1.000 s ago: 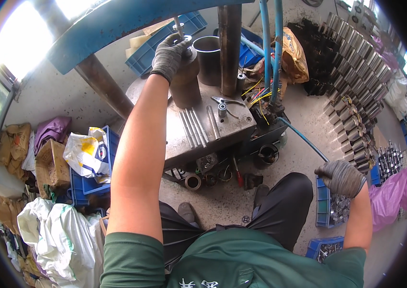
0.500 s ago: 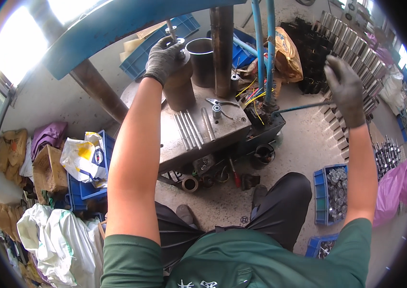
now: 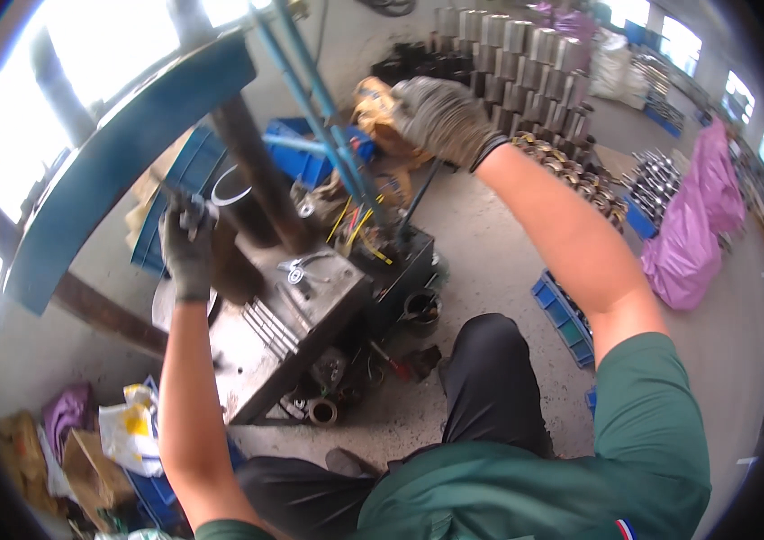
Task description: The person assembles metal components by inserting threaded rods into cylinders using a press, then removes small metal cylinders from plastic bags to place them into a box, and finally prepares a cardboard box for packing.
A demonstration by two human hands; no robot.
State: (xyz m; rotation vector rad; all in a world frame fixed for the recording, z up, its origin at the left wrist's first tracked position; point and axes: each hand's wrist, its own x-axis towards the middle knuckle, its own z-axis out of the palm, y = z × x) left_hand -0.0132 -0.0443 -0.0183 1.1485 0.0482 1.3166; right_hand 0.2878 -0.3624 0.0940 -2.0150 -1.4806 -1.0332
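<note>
My left hand, in a grey knit glove, reaches up under the blue press beam. Its fingers close around a small round metal part at the top of a dark upright cylinder; blur and the glove hide the part's exact shape. My right hand, gloved too, is raised out to the right with its fingers curled. It seems to be closed round the upper end of a thin lever bar, which slants up from beside the bench. Several slim metal rods lie side by side on the steel bench.
A snap-ring pliers-like tool lies on the bench. Behind stand a dark tube and blue hoses. Stacked metal cylinders line the back right. At right are a blue crate and a purple sack.
My view has turned right, shifting the bench leftward. My right hand has gone from open above the lever to curled at its end, and the lever stands steeper. My left hand stays at the metal part.
</note>
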